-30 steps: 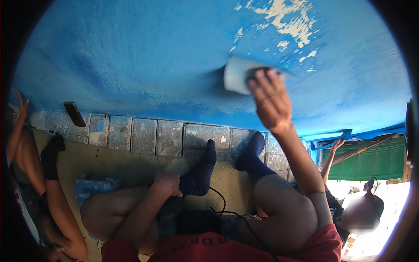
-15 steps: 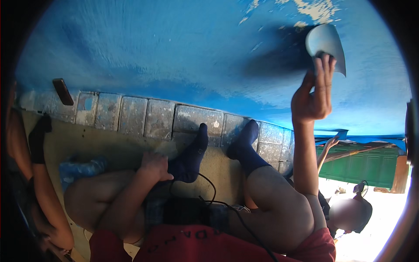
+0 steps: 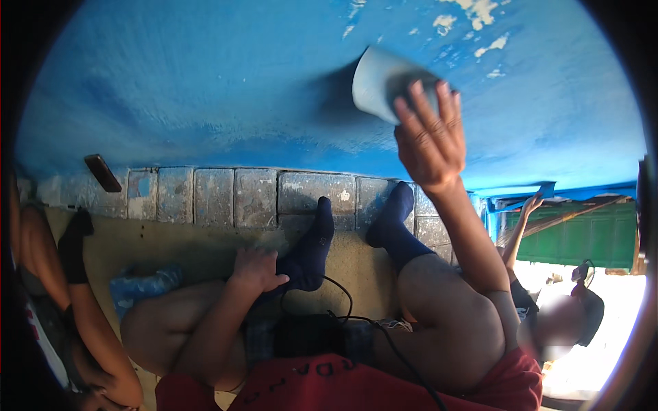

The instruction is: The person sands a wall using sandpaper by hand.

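Observation:
My right hand [image 3: 433, 140] presses a pale grey, curled sheet of sandpaper [image 3: 373, 81] to a blue painted wall [image 3: 226, 82]. Its fingers lie stretched over the sheet's right part, while the left part bends away from the wall and throws a dark shadow. Patches of flaked white paint [image 3: 473, 14] show above and to the right of the hand. Lower left, my left hand [image 3: 259, 269] rests beside my dark blue sock [image 3: 312, 253], fingers extended and thumb apart, with nothing in it.
Grey paving blocks [image 3: 255, 195] line the wall's foot; a dark phone-like object [image 3: 103, 172] stands there. A blue plastic bag [image 3: 140, 288] lies near my left knee. A black cable [image 3: 391, 335] crosses my lap. One person sits at left; another [image 3: 524, 226] at right reaches toward the wall.
My right hand has swept left across the wall with the sheet of sandpaper. My left hand stays beside the sock; the view has shifted slightly.

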{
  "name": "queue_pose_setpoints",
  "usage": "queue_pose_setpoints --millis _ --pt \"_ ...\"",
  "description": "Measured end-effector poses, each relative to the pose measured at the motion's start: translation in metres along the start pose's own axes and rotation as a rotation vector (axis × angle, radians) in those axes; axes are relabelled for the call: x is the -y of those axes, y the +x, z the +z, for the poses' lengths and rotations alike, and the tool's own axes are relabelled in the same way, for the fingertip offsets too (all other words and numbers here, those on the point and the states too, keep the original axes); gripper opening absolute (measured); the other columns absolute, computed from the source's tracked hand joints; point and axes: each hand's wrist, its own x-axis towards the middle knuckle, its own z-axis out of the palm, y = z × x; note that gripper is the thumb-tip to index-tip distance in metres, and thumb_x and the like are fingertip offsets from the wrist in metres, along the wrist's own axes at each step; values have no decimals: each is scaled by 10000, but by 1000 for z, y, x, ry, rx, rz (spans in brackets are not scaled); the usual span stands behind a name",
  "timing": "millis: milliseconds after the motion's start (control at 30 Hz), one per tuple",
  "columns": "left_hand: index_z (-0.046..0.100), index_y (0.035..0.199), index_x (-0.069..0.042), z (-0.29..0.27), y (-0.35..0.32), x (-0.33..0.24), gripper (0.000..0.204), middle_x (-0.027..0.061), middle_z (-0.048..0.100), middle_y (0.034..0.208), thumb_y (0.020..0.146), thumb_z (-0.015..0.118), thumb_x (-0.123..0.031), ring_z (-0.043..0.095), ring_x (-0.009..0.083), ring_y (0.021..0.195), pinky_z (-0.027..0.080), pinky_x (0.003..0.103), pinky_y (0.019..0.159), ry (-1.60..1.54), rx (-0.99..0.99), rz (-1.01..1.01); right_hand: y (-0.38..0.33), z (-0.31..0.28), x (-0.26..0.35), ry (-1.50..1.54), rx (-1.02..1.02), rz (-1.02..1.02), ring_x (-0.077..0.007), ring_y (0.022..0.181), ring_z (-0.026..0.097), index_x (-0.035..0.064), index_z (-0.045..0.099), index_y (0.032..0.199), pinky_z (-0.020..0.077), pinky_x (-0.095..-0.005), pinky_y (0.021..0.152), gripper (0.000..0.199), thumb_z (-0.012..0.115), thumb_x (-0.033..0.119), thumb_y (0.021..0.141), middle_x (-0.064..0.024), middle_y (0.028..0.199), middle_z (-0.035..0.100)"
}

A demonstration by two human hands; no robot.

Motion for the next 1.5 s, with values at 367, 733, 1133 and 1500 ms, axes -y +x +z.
queue_pose_setpoints --millis 367,733,1133,1500 --pt "523 1399 -41 -16 -5 2 854 218 588 1361 823 631 -662 549 390 1271 425 509 1062 -48 52 37 27 -5 -23 -74 -68 -42 -292 1322 548 160 725 1200 378 -451 1148 394 727 125 807 -38 1360 640" --pt "451 1463 -39 -16 5 0 906 252 507 1435 845 585 -689 485 406 1333 386 516 1101 -54 102 46 23 3 -28 41 -25 -141 -262 1365 509 90 617 1348 397 -434 1149 498 677 138 856 -83 1420 588" --pt "440 1477 -48 -20 -3 -1 927 259 493 1445 839 588 -704 478 427 1335 388 506 1110 -39 141 6 23 -9 -11 97 157 -213 -313 1308 566 40 667 1283 445 -434 1104 490 669 -13 797 -159 1359 625" --pt "458 1462 -37 -20 10 -3 952 253 517 1429 821 580 -730 495 413 1327 397 499 1103 -17 86 40 17 -16 -30 -57 -6 -49 -285 1316 556 27 637 1308 448 -439 1108 517 683 45 792 -132 1404 592"
